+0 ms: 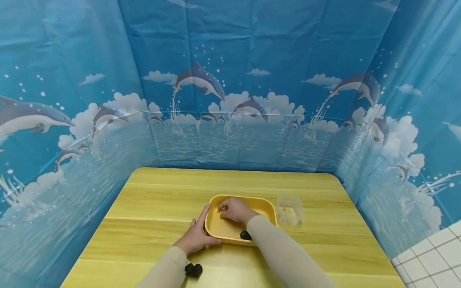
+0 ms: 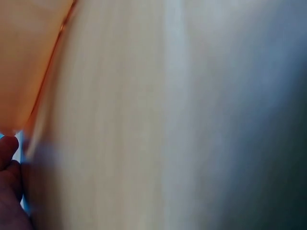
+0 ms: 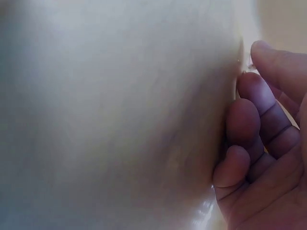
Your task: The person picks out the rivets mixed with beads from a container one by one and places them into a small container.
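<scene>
A yellow tray [image 1: 230,241] with rounded corners lies on the table. My left hand [image 1: 197,236] rests against its near left corner from outside, the index finger straight along the left side and the thumb along the front wall. In the left wrist view, fingertips [image 2: 8,146] show right at the tray's edge. My right hand [image 1: 235,210] reaches into the tray, over its left half. Its thumb and index finger pinch a tiny golden thing [image 1: 218,211], too small to tell its kind. The right wrist view shows the other fingers [image 3: 243,122] curled in.
To the right of the tray stands a clear plastic container [image 1: 296,216] with tiny things inside. The wooden table [image 1: 151,236] is bounded by blue dolphin-print curtains [image 1: 245,148]. Black wrist gadgets [image 1: 193,270] sit at both sleeves.
</scene>
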{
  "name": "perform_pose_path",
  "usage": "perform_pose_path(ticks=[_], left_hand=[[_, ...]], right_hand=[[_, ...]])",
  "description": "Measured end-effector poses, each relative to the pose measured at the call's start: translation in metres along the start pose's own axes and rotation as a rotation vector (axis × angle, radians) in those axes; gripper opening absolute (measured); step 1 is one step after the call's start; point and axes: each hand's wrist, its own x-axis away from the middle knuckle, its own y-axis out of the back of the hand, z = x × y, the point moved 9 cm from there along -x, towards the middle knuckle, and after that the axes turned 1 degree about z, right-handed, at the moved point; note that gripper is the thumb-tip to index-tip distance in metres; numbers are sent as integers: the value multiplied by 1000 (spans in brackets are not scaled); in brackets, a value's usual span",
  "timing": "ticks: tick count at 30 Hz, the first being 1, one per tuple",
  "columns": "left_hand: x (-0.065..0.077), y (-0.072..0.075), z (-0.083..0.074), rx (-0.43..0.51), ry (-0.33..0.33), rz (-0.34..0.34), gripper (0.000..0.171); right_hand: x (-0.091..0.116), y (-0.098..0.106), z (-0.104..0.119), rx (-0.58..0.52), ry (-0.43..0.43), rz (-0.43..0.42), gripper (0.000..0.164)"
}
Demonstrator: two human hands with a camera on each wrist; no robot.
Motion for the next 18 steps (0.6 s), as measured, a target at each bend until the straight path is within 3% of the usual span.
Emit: perform_pose_path(ticks=[7, 18], left_hand=[[1, 0, -2, 2, 10, -8, 122], [0, -2, 0, 5, -11, -12, 121]], right_hand=[[-4, -3, 4, -11, -28, -15, 23], [-7, -6, 4, 60, -34, -31, 8]])
